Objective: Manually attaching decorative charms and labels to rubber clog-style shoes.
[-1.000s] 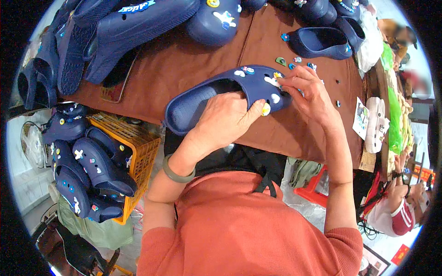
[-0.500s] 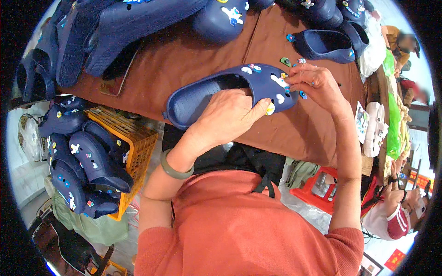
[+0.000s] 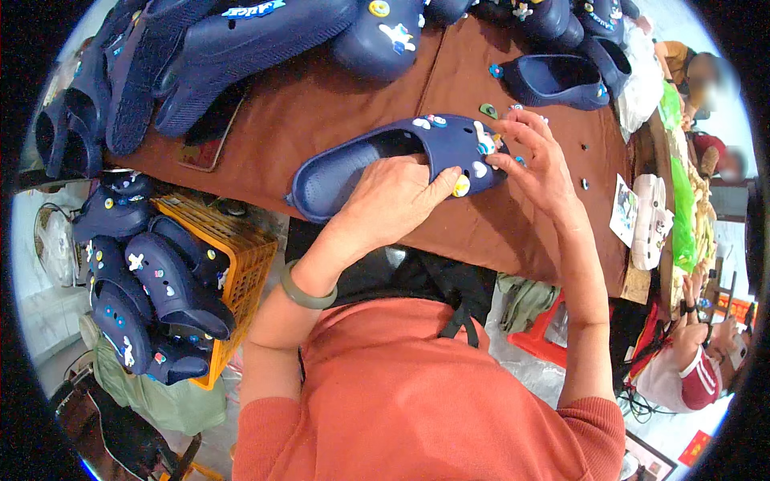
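- Lettering: 1 blue charm with white letters (image 3: 253,10) sat on a navy clog in the pile (image 3: 265,44) at upper left; the print on 1 card (image 3: 624,204) at the right was too small to read.
- Clog in hand: 1 navy clog (image 3: 321,183) lay tilted at the near part of the brown-covered surface (image 3: 321,112), toe to the right.
- Left hand (image 3: 393,200): 1, its fingers inside the clog and thumb outside, the grip pinching the upper; 1 bangle (image 3: 309,297) circled the forearm.
- Right hand (image 3: 541,164): 1, at the toe beside a white figure charm (image 3: 485,144), the grip spread, thumb and forefinger apart.
- Other charms on that clog: at least 4, including 1 yellow charm (image 3: 460,186) and 1 white heart charm (image 3: 480,169).
- Loose bits: 1 green piece (image 3: 488,110) and 2 dark bits (image 3: 584,183).
- Beyond: 1 pale clog (image 3: 651,220) at the right; at least 5 navy clogs (image 3: 164,276) heaped at 1 orange crate (image 3: 249,276).
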{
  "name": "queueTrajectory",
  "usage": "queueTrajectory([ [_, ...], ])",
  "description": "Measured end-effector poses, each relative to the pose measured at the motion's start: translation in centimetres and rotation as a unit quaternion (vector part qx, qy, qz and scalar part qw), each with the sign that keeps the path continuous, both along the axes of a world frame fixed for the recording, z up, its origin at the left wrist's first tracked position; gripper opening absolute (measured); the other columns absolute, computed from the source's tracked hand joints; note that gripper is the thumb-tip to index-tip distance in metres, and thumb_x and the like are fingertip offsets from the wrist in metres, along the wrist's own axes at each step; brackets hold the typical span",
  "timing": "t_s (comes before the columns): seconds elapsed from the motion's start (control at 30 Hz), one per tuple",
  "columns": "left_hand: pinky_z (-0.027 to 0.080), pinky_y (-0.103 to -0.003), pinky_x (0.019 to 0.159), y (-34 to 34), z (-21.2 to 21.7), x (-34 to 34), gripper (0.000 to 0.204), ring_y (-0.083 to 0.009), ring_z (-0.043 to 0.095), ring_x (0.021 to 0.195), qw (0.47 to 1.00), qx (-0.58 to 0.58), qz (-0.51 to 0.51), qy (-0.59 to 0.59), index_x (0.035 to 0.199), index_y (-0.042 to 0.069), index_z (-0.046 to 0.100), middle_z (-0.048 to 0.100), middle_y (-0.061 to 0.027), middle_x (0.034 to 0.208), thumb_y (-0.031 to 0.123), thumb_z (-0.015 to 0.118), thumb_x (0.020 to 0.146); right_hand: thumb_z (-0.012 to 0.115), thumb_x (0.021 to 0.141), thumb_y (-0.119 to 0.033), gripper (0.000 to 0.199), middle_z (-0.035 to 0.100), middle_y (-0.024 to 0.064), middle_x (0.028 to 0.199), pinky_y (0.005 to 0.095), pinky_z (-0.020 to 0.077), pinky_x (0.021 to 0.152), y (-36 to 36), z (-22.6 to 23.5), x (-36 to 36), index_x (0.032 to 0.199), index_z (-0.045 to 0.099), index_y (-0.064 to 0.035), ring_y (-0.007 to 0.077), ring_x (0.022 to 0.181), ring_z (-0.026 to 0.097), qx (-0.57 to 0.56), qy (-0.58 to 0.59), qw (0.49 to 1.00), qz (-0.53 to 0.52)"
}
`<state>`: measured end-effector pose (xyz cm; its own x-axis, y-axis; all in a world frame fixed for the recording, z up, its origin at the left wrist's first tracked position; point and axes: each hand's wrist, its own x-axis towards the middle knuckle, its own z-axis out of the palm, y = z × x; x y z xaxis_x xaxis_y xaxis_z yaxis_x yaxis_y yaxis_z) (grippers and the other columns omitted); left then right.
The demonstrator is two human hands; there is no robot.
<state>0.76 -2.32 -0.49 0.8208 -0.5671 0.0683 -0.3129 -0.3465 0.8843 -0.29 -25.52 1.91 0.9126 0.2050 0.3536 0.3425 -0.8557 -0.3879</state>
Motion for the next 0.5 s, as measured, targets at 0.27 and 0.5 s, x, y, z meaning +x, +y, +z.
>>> queueTrajectory([
  [0.27,0.046,-0.045,0.071,0.3,-0.2,-0.1,0.038,-0.0401,0.06,0.078,1.0,-0.003,-0.007,-0.017,0.092,0.0,0.066,0.064,-0.023,0.085,0.034,0.05,0.095,0.071,0.08,-0.019,0.025,0.063,0.0165,0.097,0.0396,0.0477,0.083,1.0,0.1,0.5,0.097,0.067,-0.0006,0.0339,0.095,0.06,0.017,0.073,0.997,0.02],
  [0.5,0.047,-0.048,0.07,0.1,-0.5,-0.1,0.042,-0.0419,0.06,0.078,0.999,-0.014,-0.005,-0.045,0.091,-0.002,0.064,0.064,-0.0243,0.084,0.035,0.046,0.095,0.07,0.082,-0.013,0.016,0.064,0.0102,0.087,0.0311,0.0482,0.071,1.0,-0.3,0.7,0.092,0.067,-0.0004,0.0189,0.079,0.061,0.09,0.115,0.988,-0.042],
])
